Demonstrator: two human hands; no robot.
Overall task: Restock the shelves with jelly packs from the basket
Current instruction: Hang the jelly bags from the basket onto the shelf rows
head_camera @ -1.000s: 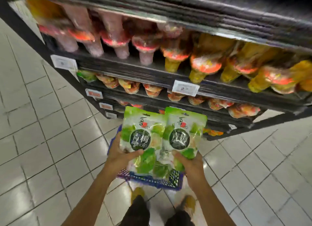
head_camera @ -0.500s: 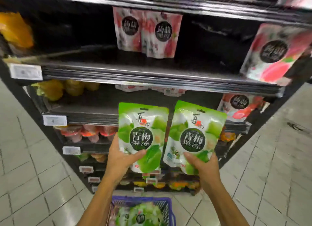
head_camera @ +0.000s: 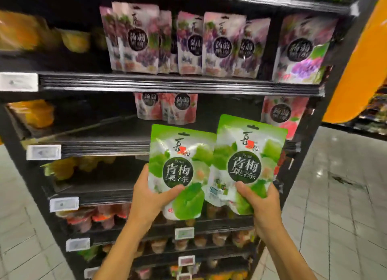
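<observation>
Jelly packs [head_camera: 211,164], 2 of them in green wrappers, were held upright side by side just right of the frame's centre, in front of the black shelf unit [head_camera: 167,85]. The left hand [head_camera: 149,198] grasped the left green pack [head_camera: 182,168] at its lower left corner, thumb curled across the face and fingers behind. The right hand [head_camera: 261,204] grasped the right green pack [head_camera: 247,160] at its lower edge in the same way, thumb on the front. The right green pack sat slightly higher than the other, and their inner edges met. Directly behind their tops, pink packs [head_camera: 180,108] stood on the middle shelf [head_camera: 104,148], with 1 more pink pack [head_camera: 282,114] at the shelf's right end. On the shelf above, across the upper centre of the frame, a row of purple packs [head_camera: 222,45] stood upright. Blurred yellow and orange goods [head_camera: 33,114] filled the left ends of these shelves. Below the hands, small jelly cups [head_camera: 100,217] lined the lower shelves. White price tags [head_camera: 44,152] were fixed to the shelf edges. An orange panel [head_camera: 360,60] rose at the upper right, and pale floor tiles [head_camera: 335,206] showed on either side of the unit.
</observation>
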